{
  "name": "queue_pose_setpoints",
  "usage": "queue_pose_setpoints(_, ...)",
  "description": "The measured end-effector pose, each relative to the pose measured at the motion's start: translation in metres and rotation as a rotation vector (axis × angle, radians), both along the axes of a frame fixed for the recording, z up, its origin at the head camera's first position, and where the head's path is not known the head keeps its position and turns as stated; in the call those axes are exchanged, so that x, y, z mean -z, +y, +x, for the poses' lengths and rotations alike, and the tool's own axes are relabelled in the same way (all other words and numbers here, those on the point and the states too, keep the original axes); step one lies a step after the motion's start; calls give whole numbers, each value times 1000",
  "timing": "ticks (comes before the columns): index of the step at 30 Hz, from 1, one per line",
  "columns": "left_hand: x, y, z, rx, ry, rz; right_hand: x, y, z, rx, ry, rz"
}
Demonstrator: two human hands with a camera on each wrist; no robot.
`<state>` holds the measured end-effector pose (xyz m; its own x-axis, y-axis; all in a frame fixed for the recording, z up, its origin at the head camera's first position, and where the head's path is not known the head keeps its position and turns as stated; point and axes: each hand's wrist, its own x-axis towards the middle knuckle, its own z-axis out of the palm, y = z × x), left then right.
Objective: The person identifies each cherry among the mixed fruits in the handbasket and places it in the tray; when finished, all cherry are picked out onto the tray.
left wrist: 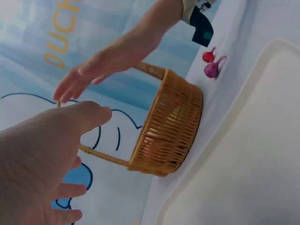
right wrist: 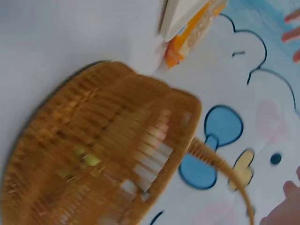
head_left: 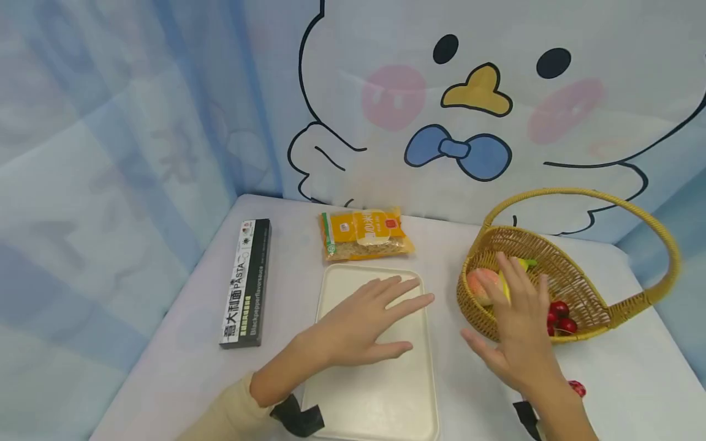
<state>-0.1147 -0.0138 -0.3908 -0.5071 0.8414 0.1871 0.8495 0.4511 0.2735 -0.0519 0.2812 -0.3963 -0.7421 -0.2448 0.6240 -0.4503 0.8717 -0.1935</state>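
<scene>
A pale desk (head_left: pixel 182 343) stood against a cloth backdrop printed with a cartoon duck (head_left: pixel 480 92), blue curtain folds to the left. On the right side of the desk sat a wicker basket (head_left: pixel 584 300) with a high arched handle, holding a peach-coloured fruit (head_left: pixel 478 285), something yellow, and red cherries (head_left: pixel 561 315); the right hand (head_left: pixel 521 334) hung just over its near rim, fingers straight and spread, holding nothing, placed as if to go into the basket. A small red piece (head_left: pixel 576 387) lay on the desk near that wrist. Just left of the basket lay a cream tray (head_left: pixel 380 398), and the left hand (head_left: pixel 361 324) was above its middle, fingers flat and apart, gripping nothing; whether it touched the tray I could not tell. Behind the tray lay an orange grain packet (head_left: pixel 365 234), its Chinese label too small to read. Further left lay a long black box (head_left: pixel 247 283) marked "PASTA" and "Blackpepperflavorsauce".
</scene>
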Motion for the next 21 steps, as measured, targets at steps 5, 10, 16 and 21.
queue_pose_setpoints(5,-6,25,11,68,42,-37,2,40,27,98,-2,-208)
queue_pose_setpoints(10,-6,55,21,190,48,-48,1,82,46,241,-46,-329)
queue_pose_setpoints(16,-1,87,20,244,-78,26,0,123,52,434,-45,-420)
queue_pose_setpoints(21,8,107,19,262,-226,95,4,141,60,490,25,-448)
